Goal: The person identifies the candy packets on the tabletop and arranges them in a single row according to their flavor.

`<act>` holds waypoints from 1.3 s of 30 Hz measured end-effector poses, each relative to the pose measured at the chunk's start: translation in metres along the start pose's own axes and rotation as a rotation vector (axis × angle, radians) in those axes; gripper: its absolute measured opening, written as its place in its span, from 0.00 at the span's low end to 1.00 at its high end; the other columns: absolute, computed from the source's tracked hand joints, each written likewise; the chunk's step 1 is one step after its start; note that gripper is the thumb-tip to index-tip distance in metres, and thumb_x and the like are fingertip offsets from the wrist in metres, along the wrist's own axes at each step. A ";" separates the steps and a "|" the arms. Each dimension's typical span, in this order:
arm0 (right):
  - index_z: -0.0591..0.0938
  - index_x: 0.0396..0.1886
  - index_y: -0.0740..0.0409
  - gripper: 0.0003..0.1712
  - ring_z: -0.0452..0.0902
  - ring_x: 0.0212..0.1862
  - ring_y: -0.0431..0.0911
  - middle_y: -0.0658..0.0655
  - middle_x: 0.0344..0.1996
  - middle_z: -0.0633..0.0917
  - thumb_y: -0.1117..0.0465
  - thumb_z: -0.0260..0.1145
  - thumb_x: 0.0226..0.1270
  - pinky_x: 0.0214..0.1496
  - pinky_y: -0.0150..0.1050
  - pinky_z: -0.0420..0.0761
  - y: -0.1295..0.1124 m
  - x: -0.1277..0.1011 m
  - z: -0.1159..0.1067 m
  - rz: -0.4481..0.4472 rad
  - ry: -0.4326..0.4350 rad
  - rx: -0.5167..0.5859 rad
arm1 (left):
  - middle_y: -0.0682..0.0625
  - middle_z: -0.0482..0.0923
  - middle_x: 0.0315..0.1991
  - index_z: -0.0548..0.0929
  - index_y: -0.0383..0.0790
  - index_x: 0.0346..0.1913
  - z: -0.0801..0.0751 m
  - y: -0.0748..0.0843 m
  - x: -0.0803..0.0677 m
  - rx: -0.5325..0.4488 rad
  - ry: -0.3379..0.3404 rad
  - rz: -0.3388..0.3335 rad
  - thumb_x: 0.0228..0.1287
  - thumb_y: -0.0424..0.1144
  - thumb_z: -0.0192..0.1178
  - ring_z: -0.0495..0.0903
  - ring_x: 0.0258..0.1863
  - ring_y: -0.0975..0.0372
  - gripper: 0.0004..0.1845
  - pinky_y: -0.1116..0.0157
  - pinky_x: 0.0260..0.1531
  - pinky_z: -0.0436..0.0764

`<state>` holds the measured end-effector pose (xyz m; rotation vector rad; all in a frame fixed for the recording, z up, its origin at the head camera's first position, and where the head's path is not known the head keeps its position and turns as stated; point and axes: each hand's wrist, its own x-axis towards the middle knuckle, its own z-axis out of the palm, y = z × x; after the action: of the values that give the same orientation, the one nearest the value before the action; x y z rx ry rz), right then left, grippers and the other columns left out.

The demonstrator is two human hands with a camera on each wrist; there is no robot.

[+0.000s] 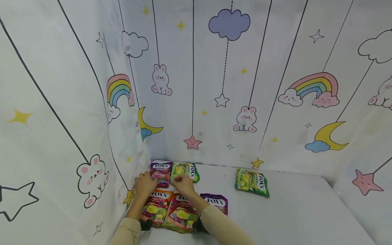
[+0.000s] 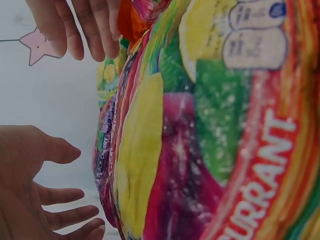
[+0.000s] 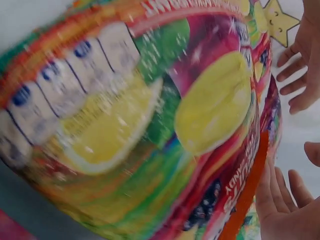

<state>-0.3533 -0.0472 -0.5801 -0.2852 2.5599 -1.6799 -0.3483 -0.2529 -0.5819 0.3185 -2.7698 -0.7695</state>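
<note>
My left hand [image 1: 145, 185] is at the left edge of a purple Fox's berries candy bag [image 1: 161, 166], its fingers loosely spread in the left wrist view. Close to the lower edge of a green Fox's candy bag [image 1: 186, 169] is my right hand [image 1: 183, 186]. The right wrist view shows the right hand's fingers [image 3: 280, 192] extended, holding nothing. Whether either hand touches a bag, I cannot tell. Below the hands lie an orange Fox's fruits bag [image 1: 157, 206] and a second fruits bag [image 1: 182, 214], partly under my forearms in view.
Another purple Fox's bag [image 1: 217, 200] lies partly hidden behind my right sleeve. A separate green Fox's bag [image 1: 251, 182] rests further right on the white table [image 1: 294, 211]. White printed cloth walls [image 1: 183, 112] stand at the back and left, close beside my left arm.
</note>
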 end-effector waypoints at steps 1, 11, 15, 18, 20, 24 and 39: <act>0.86 0.52 0.64 0.19 0.84 0.34 0.42 0.52 0.38 0.87 0.57 0.74 0.68 0.34 0.37 0.84 -0.001 0.003 0.001 -0.002 0.007 -0.017 | 0.22 0.72 0.52 0.73 0.19 0.56 0.000 -0.001 0.001 0.001 -0.006 -0.006 0.70 0.47 0.61 0.70 0.52 0.29 0.30 0.35 0.49 0.71; 0.86 0.50 0.63 0.18 0.82 0.35 0.42 0.52 0.37 0.87 0.56 0.75 0.66 0.38 0.40 0.83 -0.006 0.023 0.006 0.018 0.042 -0.103 | 0.21 0.71 0.55 0.70 0.18 0.61 0.001 -0.001 0.012 0.010 -0.063 -0.044 0.72 0.48 0.59 0.72 0.55 0.28 0.33 0.32 0.53 0.71; 0.86 0.50 0.64 0.20 0.83 0.35 0.44 0.54 0.37 0.89 0.56 0.76 0.66 0.38 0.41 0.84 -0.010 0.029 0.009 0.003 0.045 -0.152 | 0.21 0.71 0.54 0.70 0.18 0.61 0.002 -0.003 0.017 0.024 -0.081 -0.057 0.72 0.49 0.58 0.73 0.54 0.29 0.33 0.31 0.53 0.72; 0.87 0.51 0.65 0.21 0.84 0.36 0.45 0.56 0.38 0.89 0.56 0.76 0.65 0.39 0.41 0.84 -0.011 0.035 0.012 0.010 0.034 -0.193 | 0.21 0.72 0.54 0.71 0.18 0.60 0.005 -0.007 0.021 0.031 -0.083 -0.072 0.72 0.50 0.58 0.73 0.54 0.28 0.33 0.29 0.53 0.72; 0.87 0.52 0.65 0.22 0.84 0.37 0.46 0.57 0.39 0.89 0.56 0.76 0.65 0.40 0.41 0.85 -0.010 0.040 0.016 0.026 0.018 -0.210 | 0.21 0.72 0.54 0.72 0.18 0.59 0.006 -0.008 0.024 0.032 -0.085 -0.081 0.71 0.50 0.58 0.73 0.55 0.28 0.33 0.27 0.53 0.71; 0.88 0.51 0.65 0.22 0.82 0.38 0.46 0.57 0.40 0.89 0.55 0.77 0.64 0.43 0.43 0.83 -0.006 0.044 0.023 0.045 -0.001 -0.248 | 0.21 0.73 0.54 0.73 0.18 0.57 0.005 -0.006 0.023 0.026 -0.096 -0.096 0.71 0.50 0.59 0.73 0.55 0.27 0.33 0.25 0.52 0.68; 0.81 0.61 0.69 0.27 0.82 0.44 0.50 0.62 0.47 0.86 0.57 0.73 0.68 0.45 0.44 0.86 -0.013 0.049 0.034 0.115 -0.052 -0.131 | 0.19 0.75 0.54 0.78 0.18 0.54 0.018 -0.020 0.041 -0.003 -0.101 -0.105 0.71 0.55 0.58 0.74 0.55 0.25 0.35 0.19 0.51 0.66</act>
<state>-0.3941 -0.0921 -0.5791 -0.1826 2.5983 -1.4512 -0.3898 -0.2720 -0.5998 0.4386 -2.8655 -0.8359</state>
